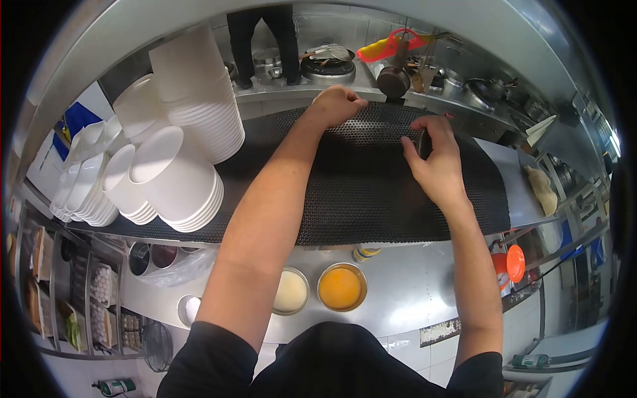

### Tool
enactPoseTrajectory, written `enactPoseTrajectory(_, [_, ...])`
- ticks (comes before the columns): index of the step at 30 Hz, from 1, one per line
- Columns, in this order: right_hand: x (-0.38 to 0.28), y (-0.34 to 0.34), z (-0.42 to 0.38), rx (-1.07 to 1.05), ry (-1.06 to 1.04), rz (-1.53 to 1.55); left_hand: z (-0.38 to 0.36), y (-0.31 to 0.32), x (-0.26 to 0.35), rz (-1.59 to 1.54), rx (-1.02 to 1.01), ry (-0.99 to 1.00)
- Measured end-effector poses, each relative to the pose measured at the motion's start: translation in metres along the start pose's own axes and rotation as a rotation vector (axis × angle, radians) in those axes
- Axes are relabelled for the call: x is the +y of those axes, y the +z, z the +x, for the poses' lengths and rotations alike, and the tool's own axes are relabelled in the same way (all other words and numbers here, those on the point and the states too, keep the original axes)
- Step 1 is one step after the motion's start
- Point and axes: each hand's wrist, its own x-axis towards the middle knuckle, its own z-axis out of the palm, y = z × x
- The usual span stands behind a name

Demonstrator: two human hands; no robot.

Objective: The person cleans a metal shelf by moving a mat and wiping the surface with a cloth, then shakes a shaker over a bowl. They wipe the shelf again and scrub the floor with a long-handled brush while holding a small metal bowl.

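My left hand (pixel 337 106) reaches to the far edge of a shelf covered with a black textured mat (pixel 378 199). Its fingers are curled together and pinched close over the mat; what they hold, if anything, is hidden. Over the right part of the mat, my right hand (pixel 439 156) curves around a small dark rounded object (pixel 423 142), thumb on one side and fingers on the other. I cannot tell what that object is. Below the shelf, a metal bowl of orange-yellow liquid (pixel 342 286) stands beside a bowl of pale cream-coloured contents (pixel 290 292) on a steel counter (pixel 405 285).
Stacks of white tubs (pixel 176 176) and a tall container stack (pixel 206 99) crowd the shelf's left side. Behind, a person's dark-trousered legs (pixel 262 40) stand near a stove with pans (pixel 393 83). An orange lid (pixel 515 263) is at right, egg trays (pixel 103 285) at left.
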Motion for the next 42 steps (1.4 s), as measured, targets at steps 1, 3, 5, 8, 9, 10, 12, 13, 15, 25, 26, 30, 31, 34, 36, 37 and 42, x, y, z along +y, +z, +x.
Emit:
enactPoseTrajectory(1, [-0.002,0.002,0.001,-0.001,0.001,-0.002,-0.002,-0.001,0.002,-0.019,0.007,0.002])
enactPoseTrajectory(3, [-0.005,0.004,0.002,-0.002,-0.013,-0.026,-0.005,-0.003,0.003,-0.018,0.026,0.012])
enactPoseTrajectory(5, [-0.006,0.007,0.002,-0.019,-0.015,-0.045,-0.008,-0.002,0.002,0.0,0.049,0.035])
enactPoseTrajectory(8, [-0.007,0.01,0.001,-0.05,-0.008,-0.063,-0.004,0.003,-0.004,0.018,0.08,0.094])
enactPoseTrajectory(9, [-0.007,0.011,0.001,-0.051,-0.012,-0.063,-0.004,0.002,-0.005,0.005,0.083,0.109])
enactPoseTrajectory(10, [-0.007,0.012,0.0,-0.052,-0.018,-0.062,-0.005,0.002,-0.005,-0.008,0.087,0.124])
enactPoseTrajectory(12, [-0.009,0.012,0.0,-0.052,-0.028,-0.055,-0.008,0.0,0.0,-0.004,0.089,0.095])
enactPoseTrajectory(13, [-0.01,0.011,0.0,-0.051,-0.033,-0.051,-0.01,-0.001,0.003,0.0,0.09,0.081])
enactPoseTrajectory(15, [-0.011,0.011,0.002,-0.054,-0.037,-0.056,-0.008,0.0,-0.002,-0.008,0.125,0.156])
enactPoseTrajectory(25, [-0.02,0.01,0.003,-0.074,-0.042,-0.073,-0.01,-0.002,0.002,-0.007,0.111,0.131])
enactPoseTrajectory(26, [-0.02,0.01,0.003,-0.074,-0.047,-0.073,-0.01,-0.002,0.002,-0.006,0.114,0.132])
enactPoseTrajectory(30, [-0.02,0.012,0.004,-0.069,-0.069,-0.077,-0.009,-0.003,0.001,-0.005,0.124,0.142])
enactPoseTrajectory(31, [-0.02,0.013,0.004,-0.068,-0.074,-0.078,-0.009,-0.002,0.001,-0.007,0.125,0.145])
enactPoseTrajectory(34, [-0.022,0.013,0.004,-0.085,-0.063,-0.084,-0.011,-0.003,0.001,-0.005,0.126,0.156])
enactPoseTrajectory(36, [-0.023,0.014,0.005,-0.094,-0.068,-0.097,-0.011,-0.004,0.002,-0.008,0.129,0.168])
enactPoseTrajectory(37, [-0.023,0.015,0.006,-0.099,-0.07,-0.104,-0.011,-0.003,0.002,-0.009,0.13,0.175])
enactPoseTrajectory(42, [-0.028,0.016,0.013,-0.184,-0.099,-0.204,-0.011,-0.002,-0.001,-0.038,0.128,0.178])
